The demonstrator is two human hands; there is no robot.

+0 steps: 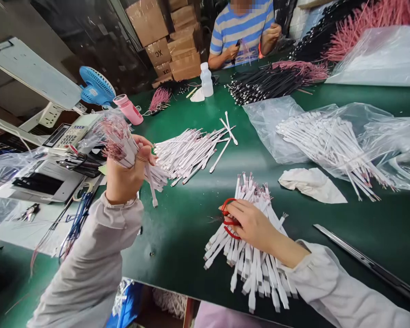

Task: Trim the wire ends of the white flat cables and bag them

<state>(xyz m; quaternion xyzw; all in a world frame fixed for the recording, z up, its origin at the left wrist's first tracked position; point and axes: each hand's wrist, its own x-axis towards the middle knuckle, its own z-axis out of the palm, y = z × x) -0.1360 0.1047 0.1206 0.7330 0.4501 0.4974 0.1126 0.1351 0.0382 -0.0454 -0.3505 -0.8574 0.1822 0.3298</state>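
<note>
Left hand clenched a bundle of white strips at 9 o'clock. Right hand gripped red scissors over a pile at 5.

Red-handled scissors in right hand

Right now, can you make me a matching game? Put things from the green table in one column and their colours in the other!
Things:
1. scissors handles
2. fan
3. table
4. strips

Colours:
A. green
B. red
C. white
D. blue

Right pairs: 1-B, 2-D, 3-A, 4-C
</note>
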